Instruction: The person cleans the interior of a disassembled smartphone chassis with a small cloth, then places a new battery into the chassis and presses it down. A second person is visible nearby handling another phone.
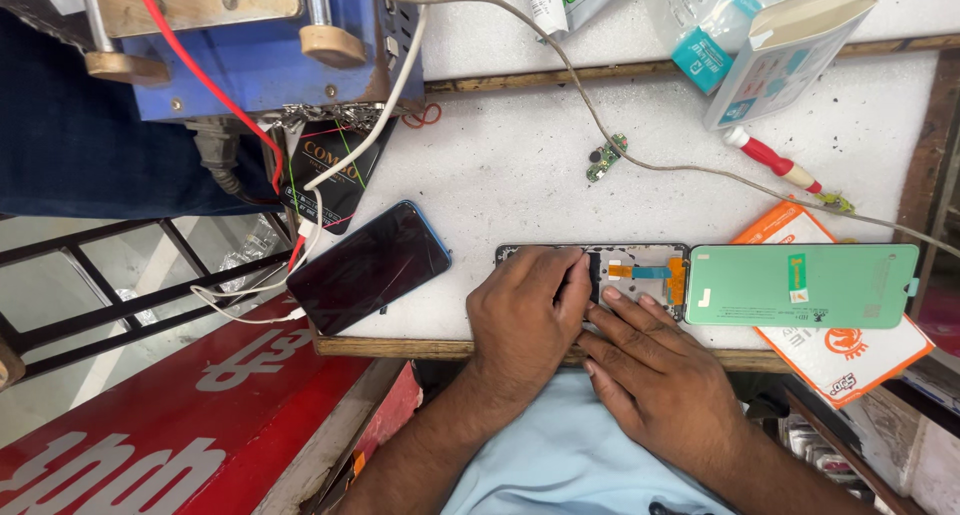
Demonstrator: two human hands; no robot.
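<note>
An opened phone frame [640, 270] lies face down at the front edge of the white worktop, its inner parts and an orange flex showing. My left hand [525, 310] lies flat over the frame's left half, palm down. My right hand [655, 370] rests beside it, its fingertips touching the frame's lower edge near the middle. A green-backed display panel [800, 285] lies joined to the frame's right end, on top of an orange and white packet [850, 350].
A dark phone with a blue rim [368, 267] lies to the left, plugged to a white cable [330, 170]. A blue machine [250, 45] stands at the back left. A small green circuit board [605, 158], a red-handled screwdriver [775, 161] and boxes [790, 45] lie behind.
</note>
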